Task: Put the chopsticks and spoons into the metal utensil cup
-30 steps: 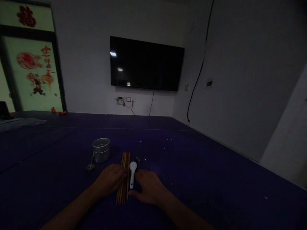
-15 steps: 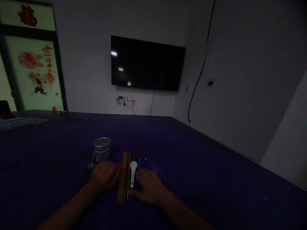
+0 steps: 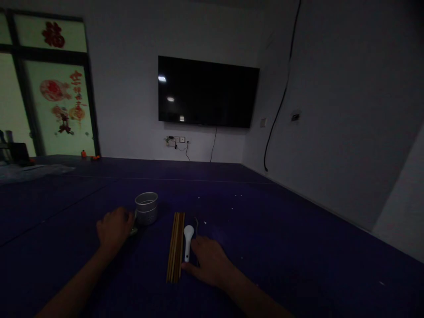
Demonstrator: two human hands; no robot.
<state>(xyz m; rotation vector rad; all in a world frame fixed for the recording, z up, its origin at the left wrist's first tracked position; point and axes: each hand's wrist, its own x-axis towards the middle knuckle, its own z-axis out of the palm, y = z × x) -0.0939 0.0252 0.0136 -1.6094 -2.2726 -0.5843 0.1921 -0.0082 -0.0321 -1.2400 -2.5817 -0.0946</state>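
My left hand (image 3: 115, 229) is at the left of a silver metal cup (image 3: 146, 211), fingers curled in around a metal spoon (image 3: 134, 230) beside it. Most of that spoon is covered by the hand. A bundle of wooden chopsticks (image 3: 176, 247) lies side by side on the purple surface. Just right of it is a white spoon (image 3: 187, 243) with a hole in its handle end. My right hand (image 3: 208, 260) rests flat beside the white spoon, thumb stretched apart near the handle end. Its fingers partly cover a thin metal utensil (image 3: 196, 224), whose kind I cannot make out.
The purple surface (image 3: 281, 247) reaches to the walls and has small white scraps on it. Clear plastic sheeting (image 3: 39, 171) lies at the far left, near small orange items (image 3: 89, 156). A television (image 3: 208, 92) hangs on the back wall. A black cable (image 3: 278, 110) dangles at right.
My left hand has left the chopsticks and moved left to the metal spoon by the cup. My right hand stays by the white spoon. The view has shifted slightly.
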